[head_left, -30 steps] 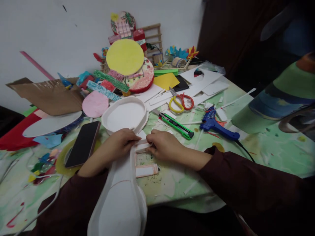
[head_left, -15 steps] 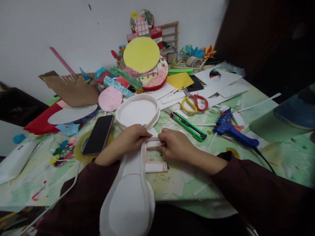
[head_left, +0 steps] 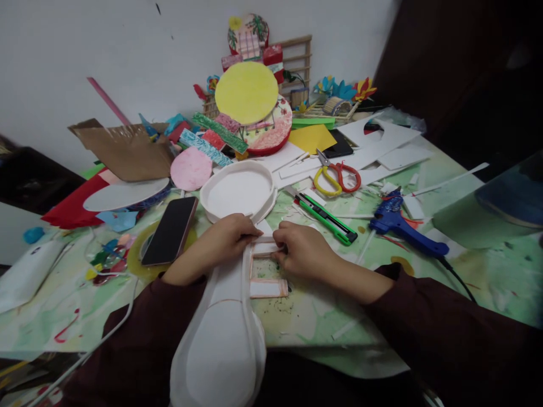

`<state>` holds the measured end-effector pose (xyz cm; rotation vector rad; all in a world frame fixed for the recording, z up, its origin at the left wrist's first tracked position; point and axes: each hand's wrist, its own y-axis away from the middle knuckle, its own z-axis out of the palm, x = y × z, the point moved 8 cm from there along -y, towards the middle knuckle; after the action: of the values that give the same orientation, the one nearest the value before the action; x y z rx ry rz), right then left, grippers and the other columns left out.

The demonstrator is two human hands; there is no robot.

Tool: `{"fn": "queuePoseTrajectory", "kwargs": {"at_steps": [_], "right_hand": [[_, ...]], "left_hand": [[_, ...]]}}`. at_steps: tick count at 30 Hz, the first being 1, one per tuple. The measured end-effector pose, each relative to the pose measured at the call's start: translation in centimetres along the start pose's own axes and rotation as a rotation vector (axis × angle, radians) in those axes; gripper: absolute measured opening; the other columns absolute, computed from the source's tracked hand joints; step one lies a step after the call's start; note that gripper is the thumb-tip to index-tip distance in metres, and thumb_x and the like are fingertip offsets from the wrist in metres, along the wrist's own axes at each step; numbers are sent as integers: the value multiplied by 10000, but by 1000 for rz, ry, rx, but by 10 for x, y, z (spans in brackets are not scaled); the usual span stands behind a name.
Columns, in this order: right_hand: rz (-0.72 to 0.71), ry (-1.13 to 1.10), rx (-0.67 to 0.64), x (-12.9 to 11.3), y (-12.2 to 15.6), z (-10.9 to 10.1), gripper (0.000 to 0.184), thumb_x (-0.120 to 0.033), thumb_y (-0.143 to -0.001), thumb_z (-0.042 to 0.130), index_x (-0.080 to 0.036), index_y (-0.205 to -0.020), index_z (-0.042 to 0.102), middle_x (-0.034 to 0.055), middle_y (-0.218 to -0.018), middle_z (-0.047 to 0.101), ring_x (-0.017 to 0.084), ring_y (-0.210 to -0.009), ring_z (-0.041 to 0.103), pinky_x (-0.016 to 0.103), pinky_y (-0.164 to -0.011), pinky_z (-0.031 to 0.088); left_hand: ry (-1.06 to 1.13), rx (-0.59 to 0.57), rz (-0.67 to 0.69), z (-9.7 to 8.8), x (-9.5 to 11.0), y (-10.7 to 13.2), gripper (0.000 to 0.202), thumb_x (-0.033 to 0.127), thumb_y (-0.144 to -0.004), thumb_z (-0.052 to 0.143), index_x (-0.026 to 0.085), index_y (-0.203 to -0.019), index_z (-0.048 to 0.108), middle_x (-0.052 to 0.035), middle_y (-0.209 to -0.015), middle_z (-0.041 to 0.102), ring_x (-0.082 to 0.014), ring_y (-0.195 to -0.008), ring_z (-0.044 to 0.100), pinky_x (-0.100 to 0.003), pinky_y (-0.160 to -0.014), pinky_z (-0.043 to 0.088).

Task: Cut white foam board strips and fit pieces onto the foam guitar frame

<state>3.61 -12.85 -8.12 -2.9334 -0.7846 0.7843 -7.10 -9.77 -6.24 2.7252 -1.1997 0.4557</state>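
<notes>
A long white foam piece, wide and rounded near me and narrow at its far end, lies from my lap onto the paint-stained table. My left hand is closed over its narrow end. My right hand pinches a small white foam strip against that end, fingers curled. A second pink-edged strip sits just below, joined to the piece's side. A round white foam tray lies right behind my hands.
A black phone lies to the left, a green utility knife, yellow-red scissors and a blue glue gun to the right. Cardboard, a yellow disc and colourful craft pieces crowd the back by the wall.
The view shifted so the table scene slid right, then settled. Both hands stay pressed on the small strip at the foam piece's narrow end.
</notes>
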Motion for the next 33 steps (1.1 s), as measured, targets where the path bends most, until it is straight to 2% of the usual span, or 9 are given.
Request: {"fn": "queuePoseTrajectory", "kwargs": {"at_steps": [5, 9, 12, 15, 19, 22, 25, 33], "right_hand": [[-19, 4, 9, -1, 0, -1, 40, -225, -754, 598, -195, -733, 581, 16, -816, 595, 139, -687, 525, 283, -550, 241], [-27, 9, 23, -1, 0, -2, 30, -220, -751, 599, -194, -740, 589, 17, -821, 600, 137, -677, 518, 284, -551, 239], [-29, -3, 30, -1, 1, -2, 32, -227, -760, 595, -195, -755, 596, 17, -827, 603, 136, -678, 517, 283, -553, 240], [-32, -10, 33, -2, 1, -3, 28, -221, -761, 593, -193, -755, 593, 17, -827, 601, 134, -678, 516, 279, -552, 239], [-26, -12, 19, -2, 1, -3, 31, -209, -760, 602, -187, -742, 590, 21, -827, 599, 133, -683, 521, 274, -555, 247], [-25, -37, 19, -1, 1, -3, 36, -207, -763, 597, -188, -734, 587, 19, -819, 596, 132, -674, 510, 271, -552, 250], [-23, -67, 23, 0, 1, -3, 37, -207, -761, 594, -190, -731, 582, 15, -813, 591, 132, -680, 501, 266, -558, 252], [21, -113, -7, 7, -3, 1, 67, -220, -740, 632, -195, -755, 571, 12, -812, 596, 143, -736, 516, 250, -586, 276]], "left_hand": [[70, 25, 21, -4, 6, 0, 224, 154, -854, 491, 177, -893, 710, -65, -913, 666, -170, -866, 592, -308, -795, 466], [34, -7, -2, -5, 7, 0, 229, 160, -862, 485, 155, -896, 712, -65, -820, 622, -173, -817, 573, -285, -714, 455], [14, -11, -9, -5, 6, -1, 232, 163, -863, 482, 153, -908, 710, -66, -814, 623, -180, -818, 577, -289, -709, 454], [11, -8, -12, -3, 4, 0, 237, 158, -861, 476, 151, -922, 705, -77, -864, 648, -184, -843, 593, -299, -744, 468], [-30, -6, -31, 0, 1, 1, 249, 155, -854, 479, 187, -988, 687, -75, -1025, 678, -203, -958, 598, -339, -856, 459], [-68, -43, -74, 3, -1, 2, 266, 160, -859, 470, 185, -1035, 668, -75, -953, 684, -207, -895, 594, -337, -799, 461], [-71, -49, -77, 3, -1, 2, 250, 161, -860, 459, 174, -992, 671, -73, -888, 669, -201, -855, 582, -323, -755, 452], [-19, -18, -60, 2, -3, 3, 222, 182, -856, 466, 185, -957, 664, -51, -863, 651, -183, -841, 574, -315, -763, 452]]}}
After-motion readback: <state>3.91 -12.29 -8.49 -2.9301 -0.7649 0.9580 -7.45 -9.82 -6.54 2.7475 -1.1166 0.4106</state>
